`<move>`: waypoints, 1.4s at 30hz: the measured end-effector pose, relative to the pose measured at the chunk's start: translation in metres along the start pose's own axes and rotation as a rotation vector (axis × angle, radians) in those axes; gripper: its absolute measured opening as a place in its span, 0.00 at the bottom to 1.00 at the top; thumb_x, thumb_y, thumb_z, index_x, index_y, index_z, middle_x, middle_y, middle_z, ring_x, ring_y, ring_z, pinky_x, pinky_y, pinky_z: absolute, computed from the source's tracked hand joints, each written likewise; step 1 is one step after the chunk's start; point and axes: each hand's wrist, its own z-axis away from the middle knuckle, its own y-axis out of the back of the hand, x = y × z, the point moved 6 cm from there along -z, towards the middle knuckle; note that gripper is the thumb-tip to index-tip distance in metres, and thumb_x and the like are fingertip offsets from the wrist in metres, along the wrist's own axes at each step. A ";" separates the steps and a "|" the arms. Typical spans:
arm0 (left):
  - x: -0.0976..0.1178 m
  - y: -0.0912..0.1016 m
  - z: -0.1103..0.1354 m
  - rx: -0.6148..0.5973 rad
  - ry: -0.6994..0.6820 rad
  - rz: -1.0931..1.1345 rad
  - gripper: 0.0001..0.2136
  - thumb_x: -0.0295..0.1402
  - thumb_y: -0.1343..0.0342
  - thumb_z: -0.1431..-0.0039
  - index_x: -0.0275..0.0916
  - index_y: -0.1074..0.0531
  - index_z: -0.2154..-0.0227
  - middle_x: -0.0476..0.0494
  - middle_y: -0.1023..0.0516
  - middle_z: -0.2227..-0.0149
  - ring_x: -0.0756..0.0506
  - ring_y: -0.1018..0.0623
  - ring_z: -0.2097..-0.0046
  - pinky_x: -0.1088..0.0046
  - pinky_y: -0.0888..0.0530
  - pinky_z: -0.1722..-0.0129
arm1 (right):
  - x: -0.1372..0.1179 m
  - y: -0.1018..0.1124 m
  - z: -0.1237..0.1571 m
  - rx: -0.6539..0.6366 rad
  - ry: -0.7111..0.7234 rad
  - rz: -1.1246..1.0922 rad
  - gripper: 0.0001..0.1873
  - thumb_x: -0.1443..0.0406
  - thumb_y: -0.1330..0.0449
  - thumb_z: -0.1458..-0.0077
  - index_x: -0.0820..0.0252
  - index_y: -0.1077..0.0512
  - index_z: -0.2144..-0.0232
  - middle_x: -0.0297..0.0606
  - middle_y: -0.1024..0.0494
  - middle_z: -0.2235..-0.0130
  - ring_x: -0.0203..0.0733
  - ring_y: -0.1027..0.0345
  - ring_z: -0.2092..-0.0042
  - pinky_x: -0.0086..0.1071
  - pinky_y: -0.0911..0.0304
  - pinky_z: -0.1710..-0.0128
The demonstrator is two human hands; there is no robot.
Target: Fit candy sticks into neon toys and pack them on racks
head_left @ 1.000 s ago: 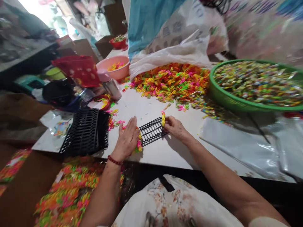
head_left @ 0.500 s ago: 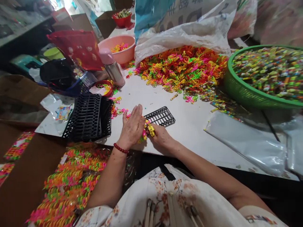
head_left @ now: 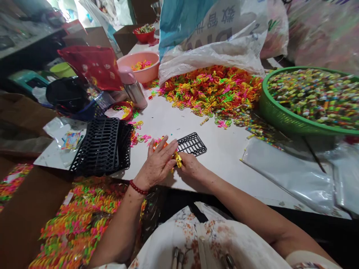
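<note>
Across the back of the bench, one big sack slumps behind a heap of bright plastic bits. One green basket sits right, plus a stack of black racks left, too overlapped to count. One loose rack lies mid-bench, partly blocked by both hands. Right hand's pinching a yellow piece; left hand's back-up beside it, fingers fanned.
</note>
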 end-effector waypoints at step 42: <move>-0.071 -0.004 -0.008 0.215 0.061 -0.078 0.15 0.43 0.47 0.42 0.51 0.26 0.53 0.51 0.20 0.52 0.34 0.31 0.40 0.41 0.60 0.37 | 0.100 0.136 -0.003 0.106 -0.152 0.692 0.11 0.65 0.48 0.37 0.59 0.25 0.60 0.43 0.24 0.57 0.43 0.36 0.57 0.34 0.43 0.53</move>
